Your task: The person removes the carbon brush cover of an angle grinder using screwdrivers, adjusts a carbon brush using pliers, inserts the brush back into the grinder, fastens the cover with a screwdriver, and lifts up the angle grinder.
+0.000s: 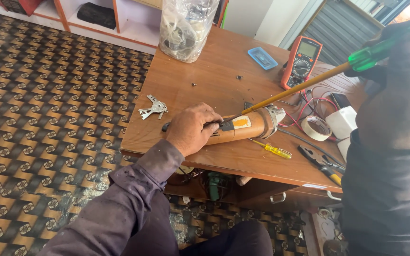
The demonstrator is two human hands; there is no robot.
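Angle grinder (243, 125), orange body, lies on its side near the front edge of the wooden desk (181, 85), head end toward the right. I see my left hand (193, 128) clamped over its rear handle end, fingers wrapped across the top. My right hand (395, 42) is up at the top right, close to the camera and blurred, closed around the green handle of a long screwdriver (300, 86); the yellow shaft slants down left and its tip meets the grinder body just beside the left hand's fingers.

Rest, big to small: clear plastic bag (186, 26) with parts inside, standing at the back of the desk. Orange multimeter (301, 61) at the back right, red leads trailing from it. White box (342, 121) right of the grinder, roll of white tape (316, 127) just beside it. Blue tray (262, 58) near the multimeter. Pliers (322, 163) at the front right edge. Small yellow-handled screwdriver (271, 149) in front of the grinder. Bunch of keys (153, 109) left of my hand. Two loose screws (238, 77) mid-desk.
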